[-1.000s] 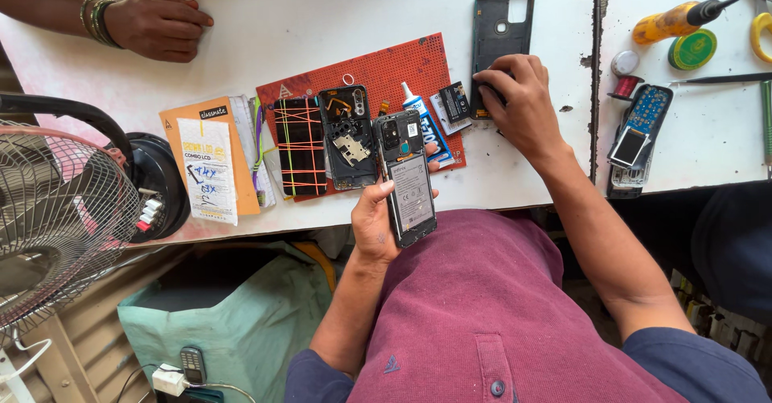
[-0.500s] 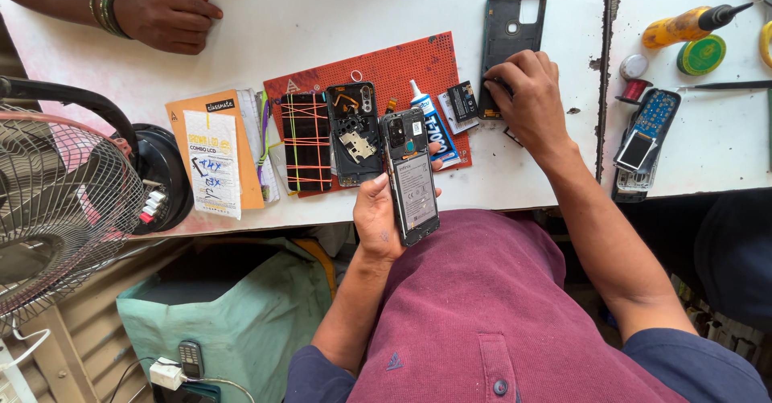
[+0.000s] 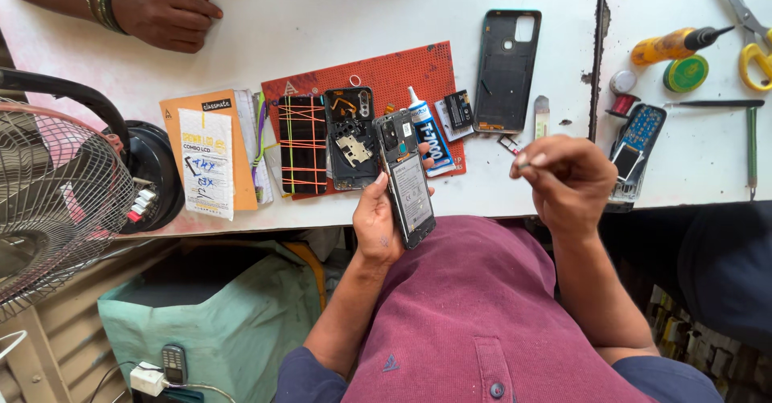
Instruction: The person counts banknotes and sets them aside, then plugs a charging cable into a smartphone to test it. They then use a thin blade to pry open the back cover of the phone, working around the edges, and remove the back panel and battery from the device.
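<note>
L hand [image 3: 378, 222] clamped on opened phone [image 3: 408, 179], w/ its lower end past counter [image 3: 322, 17] edge. R hand [image 3: 567, 179], at 3 o'clock, pinches tiny part [image 3: 523, 162]; loose grip could drop either.

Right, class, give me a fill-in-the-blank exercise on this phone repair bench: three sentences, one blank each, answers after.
1. The left hand holds an opened ____ with its back cover off.
2. The separate black back cover lies on the ____ table.
3. The phone bound with rubber bands lies on the ____ mat.

Missing words: phone; white; red
</note>
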